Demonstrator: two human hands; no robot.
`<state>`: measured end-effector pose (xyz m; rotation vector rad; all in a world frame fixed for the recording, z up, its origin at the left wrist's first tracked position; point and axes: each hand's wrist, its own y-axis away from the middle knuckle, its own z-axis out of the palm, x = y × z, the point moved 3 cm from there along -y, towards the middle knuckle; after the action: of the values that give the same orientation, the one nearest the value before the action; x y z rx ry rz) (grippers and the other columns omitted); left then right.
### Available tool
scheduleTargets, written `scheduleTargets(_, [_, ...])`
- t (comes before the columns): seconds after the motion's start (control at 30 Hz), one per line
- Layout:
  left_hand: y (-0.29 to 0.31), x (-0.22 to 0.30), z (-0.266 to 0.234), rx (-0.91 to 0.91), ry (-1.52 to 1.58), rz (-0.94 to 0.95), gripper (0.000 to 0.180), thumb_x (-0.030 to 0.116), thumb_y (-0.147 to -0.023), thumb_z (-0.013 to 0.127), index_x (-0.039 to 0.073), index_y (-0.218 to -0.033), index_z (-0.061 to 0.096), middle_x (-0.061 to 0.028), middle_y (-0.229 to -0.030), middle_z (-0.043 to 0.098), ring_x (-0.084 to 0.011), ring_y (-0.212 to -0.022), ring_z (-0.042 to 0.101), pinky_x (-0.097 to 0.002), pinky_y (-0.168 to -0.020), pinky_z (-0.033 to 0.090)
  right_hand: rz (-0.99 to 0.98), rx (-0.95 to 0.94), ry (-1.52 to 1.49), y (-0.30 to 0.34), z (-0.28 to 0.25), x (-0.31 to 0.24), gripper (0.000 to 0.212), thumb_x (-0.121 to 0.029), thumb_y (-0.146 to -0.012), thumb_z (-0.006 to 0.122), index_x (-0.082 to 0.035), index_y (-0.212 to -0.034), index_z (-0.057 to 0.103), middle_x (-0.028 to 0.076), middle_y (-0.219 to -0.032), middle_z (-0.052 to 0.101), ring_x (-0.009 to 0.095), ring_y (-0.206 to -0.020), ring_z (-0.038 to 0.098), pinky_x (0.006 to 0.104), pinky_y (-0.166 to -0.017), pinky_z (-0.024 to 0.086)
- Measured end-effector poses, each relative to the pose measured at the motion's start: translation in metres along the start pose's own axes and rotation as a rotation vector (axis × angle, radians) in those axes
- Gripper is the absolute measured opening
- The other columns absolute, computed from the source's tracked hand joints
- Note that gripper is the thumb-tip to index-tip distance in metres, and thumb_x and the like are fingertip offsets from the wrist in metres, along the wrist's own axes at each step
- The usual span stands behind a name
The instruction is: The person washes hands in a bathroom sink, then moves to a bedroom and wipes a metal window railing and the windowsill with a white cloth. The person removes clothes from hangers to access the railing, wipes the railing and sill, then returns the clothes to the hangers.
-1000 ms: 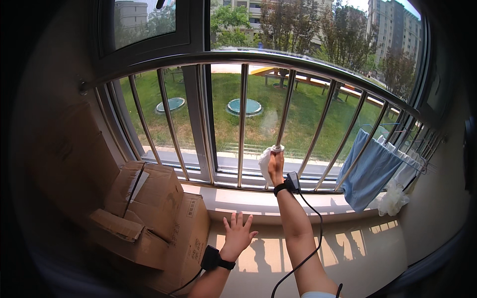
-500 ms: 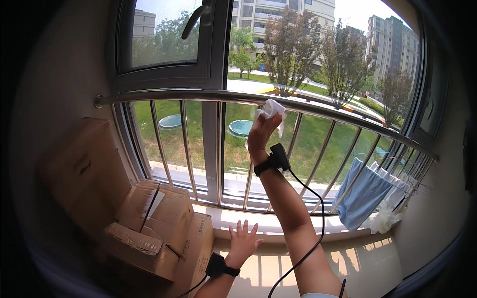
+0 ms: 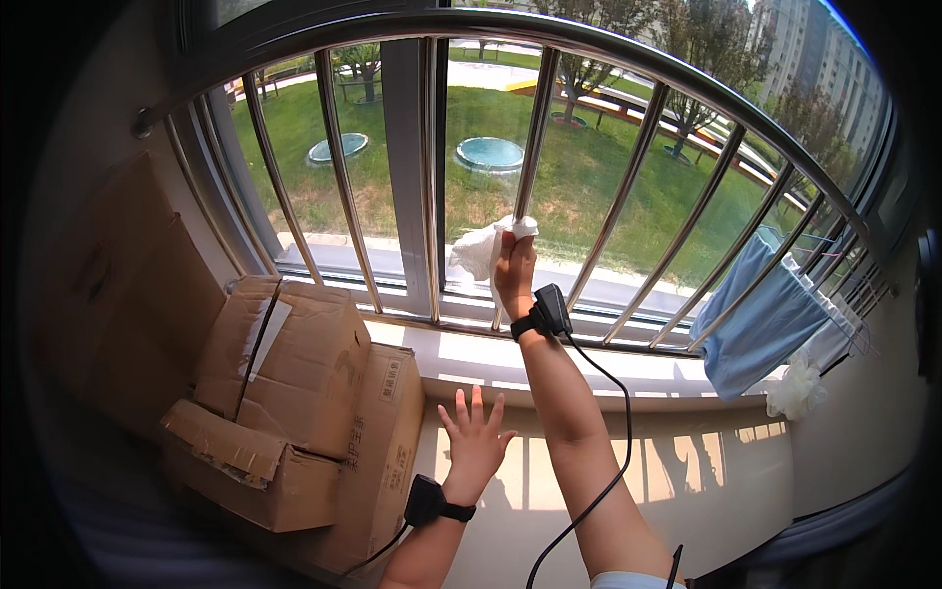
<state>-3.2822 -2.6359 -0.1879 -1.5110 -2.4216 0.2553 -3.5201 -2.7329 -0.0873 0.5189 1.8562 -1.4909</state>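
Gripping a white cloth [image 3: 478, 250], right hand [image 3: 513, 273] presses it against a window bar [image 3: 517, 196].

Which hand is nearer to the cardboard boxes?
Left. The left hand hovers open just right of the boxes; the right hand is up at the window bars, gripping a white cloth.

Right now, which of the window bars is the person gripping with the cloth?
The slanted bar just right of the thick window post. The right hand wraps the white cloth around its lower part; the other bars are untouched.

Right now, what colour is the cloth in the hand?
White; the cloth shows best in the head view.
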Motion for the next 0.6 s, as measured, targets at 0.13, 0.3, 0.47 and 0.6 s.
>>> scheduleTargets(0.13, [0.022,-0.007,0.036,-0.06,-0.036,-0.021,0.066,0.047,-0.081,0.063,0.016,-0.136,0.043,-0.017,-0.143,0.029,-0.0398,-0.133,0.023,-0.069,-0.101,0.015,0.398,-0.242,0.148,0.111,0.004,0.107,0.029,-0.026,-0.097,0.043,0.001,-0.103,0.047,0.025,-0.077,0.058,0.045,-0.07,0.057,0.0456,-0.059,0.043])
scheduleTargets(0.3, [0.028,-0.018,0.036,-0.098,-0.08,-0.074,0.065,0.049,-0.083,0.059,0.017,-0.137,0.043,-0.0158,-0.144,0.03,-0.039,-0.134,0.023,-0.0677,-0.102,0.016,0.167,-0.258,0.271,0.14,0.0,0.137,0.021,-0.016,-0.091,0.047,0.004,-0.093,0.052,0.029,-0.082,0.059,0.05,-0.08,0.055,0.05,-0.066,0.044])
scheduleTargets(0.47, [-0.003,-0.019,-0.014,-0.032,-0.062,-0.062,0.064,0.05,-0.084,0.056,0.018,-0.137,0.041,-0.0165,-0.145,0.029,-0.0393,-0.134,0.023,-0.067,-0.103,0.017,0.254,-0.155,0.059,0.069,0.003,0.071,0.016,-0.013,-0.091,0.045,0.001,-0.09,0.052,0.023,-0.085,0.055,0.041,-0.082,0.052,0.0446,-0.074,0.042])
scheduleTargets(0.6, [-0.014,-0.018,-0.051,0.0,-0.07,-0.051,0.064,0.052,-0.085,0.054,0.019,-0.138,0.041,-0.0171,-0.146,0.027,-0.0404,-0.136,0.02,-0.0675,-0.103,0.016,-0.104,-0.025,-0.11,-0.067,-0.002,-0.039,0.017,-0.01,-0.092,0.042,0.002,-0.102,0.049,0.02,-0.093,0.054,0.035,-0.084,0.053,0.0408,-0.075,0.042])
